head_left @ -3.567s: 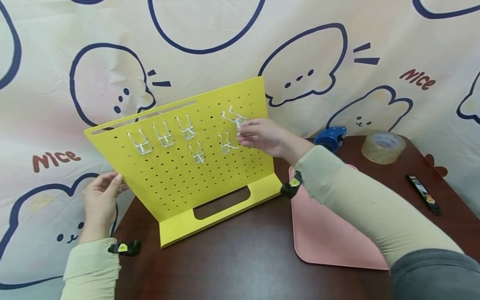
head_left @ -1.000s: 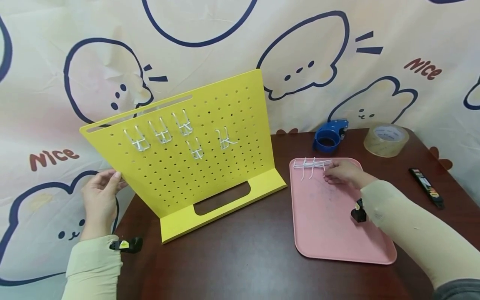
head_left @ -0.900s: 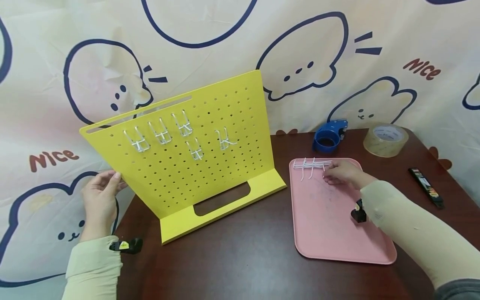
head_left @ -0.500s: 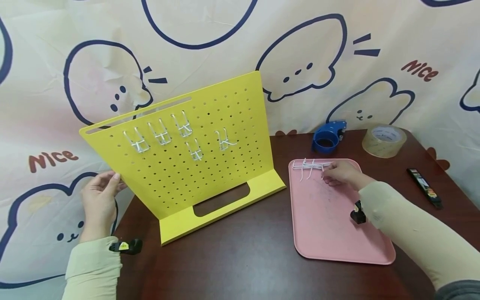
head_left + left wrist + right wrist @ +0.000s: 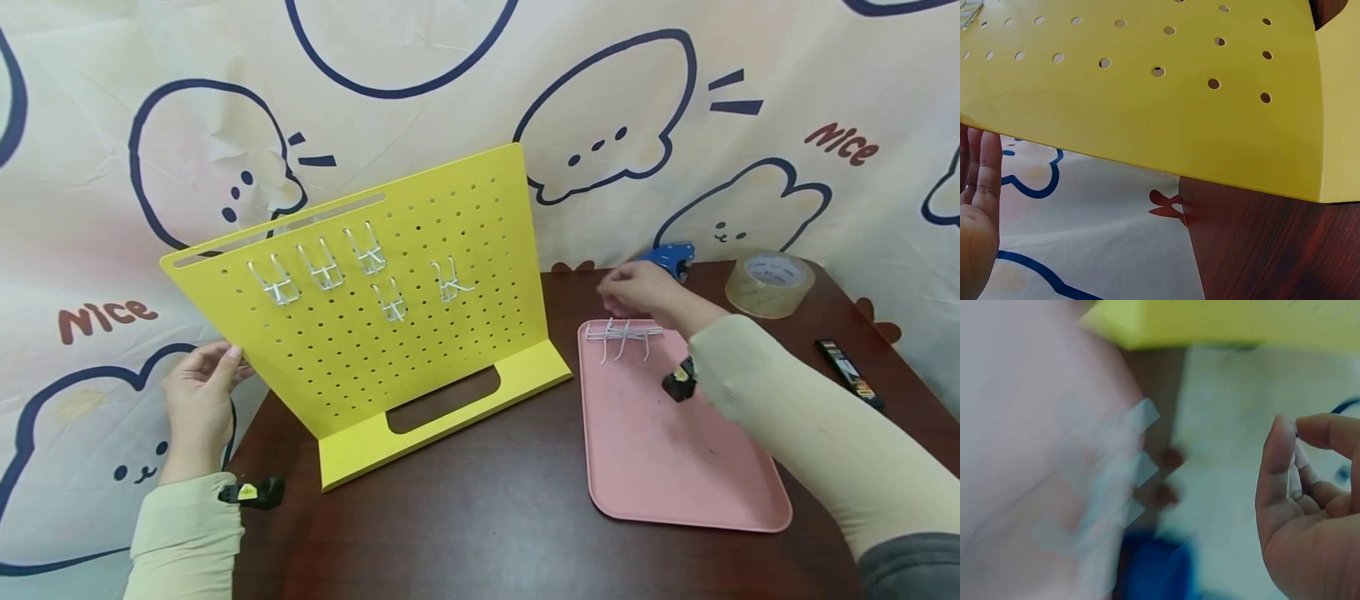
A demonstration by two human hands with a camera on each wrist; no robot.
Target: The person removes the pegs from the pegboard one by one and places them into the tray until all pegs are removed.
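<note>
Left hand (image 5: 197, 402) gripping the yellow pegboard (image 5: 411, 335), right hand (image 5: 647, 293) curled and near it

With my left hand I hold the pegboard by its left edge, thumb on the front face, fingers behind. My right hand is in the air off the board's right edge, fingers loosely curled, thumb and forefinger almost meeting; I can make out nothing between them.

Five white hooks sit on the pegboard: three along its upper left, two lower, nearer its middle. The rightmost hook (image 5: 448, 289) is the one closest to my right hand, which is nearer to it than my left. From those fingertips it lies to the left, across the board's right-hand stretch of bare holes; its wire legs run up and down the face, and one prong sticks out rightward, towards me.

Right of the pegboard is the pink tray (image 5: 678, 467), with a cluster of loose white hooks (image 5: 624, 332) at its far end. Their bars lie crosswise, prongs pointing my way, just below my right hand.
</note>
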